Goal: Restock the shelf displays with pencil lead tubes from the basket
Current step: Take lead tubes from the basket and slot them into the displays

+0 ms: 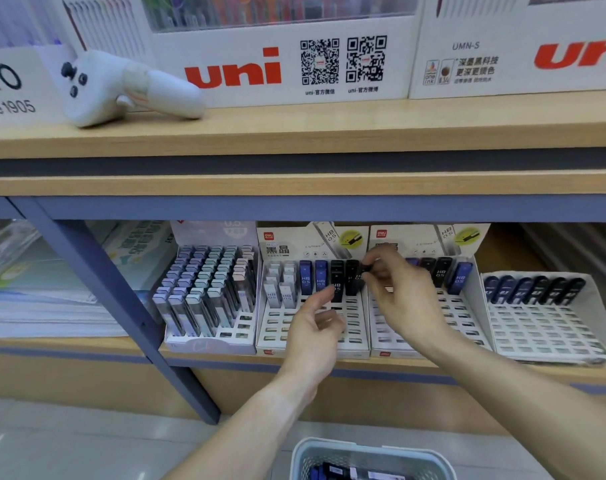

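Down by the floor sits the pale basket, a few dark lead tubes showing inside. Above it, the left hand hangs loose-fingered over the middle display tray, a fingertip touching a black tube. The right hand pinches another black lead tube at the tray's back row, hiding part of the neighbouring tray. On the upper shelf lies a white handheld controller.
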A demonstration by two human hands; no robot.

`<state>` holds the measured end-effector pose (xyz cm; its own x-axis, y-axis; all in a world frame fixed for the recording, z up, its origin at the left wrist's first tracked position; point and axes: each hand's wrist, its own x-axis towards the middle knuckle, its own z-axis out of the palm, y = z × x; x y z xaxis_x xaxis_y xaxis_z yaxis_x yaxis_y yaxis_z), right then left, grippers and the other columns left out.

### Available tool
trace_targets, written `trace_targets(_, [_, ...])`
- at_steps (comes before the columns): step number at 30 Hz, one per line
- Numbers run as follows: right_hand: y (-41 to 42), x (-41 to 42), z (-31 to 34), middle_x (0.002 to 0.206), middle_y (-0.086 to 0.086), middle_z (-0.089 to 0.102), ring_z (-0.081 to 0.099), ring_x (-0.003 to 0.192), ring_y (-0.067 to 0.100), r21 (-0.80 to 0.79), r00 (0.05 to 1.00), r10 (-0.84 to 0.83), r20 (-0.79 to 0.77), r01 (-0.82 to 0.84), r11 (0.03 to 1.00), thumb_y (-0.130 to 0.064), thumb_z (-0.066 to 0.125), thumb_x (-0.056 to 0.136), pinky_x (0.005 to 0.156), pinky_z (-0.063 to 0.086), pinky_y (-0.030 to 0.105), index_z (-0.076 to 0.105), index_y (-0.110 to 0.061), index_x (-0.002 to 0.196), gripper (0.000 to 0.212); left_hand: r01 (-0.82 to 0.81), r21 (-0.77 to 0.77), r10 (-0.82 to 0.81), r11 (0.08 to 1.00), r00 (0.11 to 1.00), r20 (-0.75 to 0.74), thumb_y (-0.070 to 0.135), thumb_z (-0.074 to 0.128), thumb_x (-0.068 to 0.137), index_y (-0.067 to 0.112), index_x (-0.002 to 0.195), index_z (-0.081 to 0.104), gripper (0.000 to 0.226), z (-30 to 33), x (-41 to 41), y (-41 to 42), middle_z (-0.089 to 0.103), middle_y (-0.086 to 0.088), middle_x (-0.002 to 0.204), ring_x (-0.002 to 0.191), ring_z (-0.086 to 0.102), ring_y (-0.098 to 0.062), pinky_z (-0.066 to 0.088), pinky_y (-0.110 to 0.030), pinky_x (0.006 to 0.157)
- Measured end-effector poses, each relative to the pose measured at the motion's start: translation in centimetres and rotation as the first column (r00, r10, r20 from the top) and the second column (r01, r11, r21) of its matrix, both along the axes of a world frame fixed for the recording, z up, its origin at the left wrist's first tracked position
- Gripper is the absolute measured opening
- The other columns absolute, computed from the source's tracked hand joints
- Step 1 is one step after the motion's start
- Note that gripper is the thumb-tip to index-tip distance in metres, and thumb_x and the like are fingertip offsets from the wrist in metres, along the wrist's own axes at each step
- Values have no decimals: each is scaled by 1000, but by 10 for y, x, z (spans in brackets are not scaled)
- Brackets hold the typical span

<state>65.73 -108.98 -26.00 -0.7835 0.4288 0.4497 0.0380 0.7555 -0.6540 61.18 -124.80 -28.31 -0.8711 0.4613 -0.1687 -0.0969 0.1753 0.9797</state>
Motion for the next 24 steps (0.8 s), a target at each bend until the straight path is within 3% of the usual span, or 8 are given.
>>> trace_targets(2, [0, 0, -3, 88, -10, 69, 68, 81, 9, 59, 999, 26, 30, -28, 998, -11, 65, 95, 74, 58, 35, 57, -27, 108, 22, 14, -21, -14, 1000, 1000, -9, 6, 58, 100, 38, 143, 53, 53, 0, -1, 3, 60, 26, 116, 112, 62, 1, 45, -18, 97])
trace_targets(6, [-1, 1, -6, 90, -9, 70, 69, 84, 11, 113, 997, 46, 66, -53, 992, -12, 65, 95, 72, 57, 33, 57, -27, 108, 21, 61, -26, -61, 998, 998, -21, 10, 57, 102, 38, 145, 50, 52, 1, -1, 8, 57, 29, 123, 115, 59, 2, 42, -10, 88])
trace_targets(10, [-1, 0, -8, 89, -11, 70, 68, 83, 7, 73, 995, 60, 82, -66, 995, -13, 67, 94, 75, 57, 31, 60, -26, 108, 20, 86, -40, -88, 995, 996, -34, 11, 56, 102, 38, 148, 48, 54, -4, -1, 10, 56, 26, 134, 121, 57, -1, 46, -27, 107])
trace_targets(15, [3, -4, -14, 96, -5, 71, 69, 83, 14, 154, 998, 12, 54, -20, 988, -13, 66, 95, 74, 58, 35, 66, -24, 113, 21, 118, -62, -121, 991, 991, -52, 8, 55, 102, 40, 150, 46, 58, -7, -3, 12, 53, 26, 138, 123, 56, -2, 45, -31, 111])
trace_targets(19, [3, -5, -17, 111, -4, 63, 66, 87, 14, 219, 993, -29, 116, 3, 976, -13, 67, 94, 74, 43, 19, 72, -22, 120, 28, 167, -69, -171, 983, 984, -42, 7, 55, 102, 39, 152, 41, 61, -8, -4, 11, 51, 24, 140, 126, 52, 2, 42, -24, 108])
trace_targets(24, [3, 1, -14, 109, -3, 63, 66, 93, 18, 217, 992, -13, 125, -14, 976, -18, 69, 93, 77, 49, 26, 70, -21, 124, 31, 188, -42, -190, 981, 980, -52, 7, 54, 103, 37, 152, 43, 59, -7, -7, 6, 56, 24, 135, 119, 59, 1, 42, -27, 113])
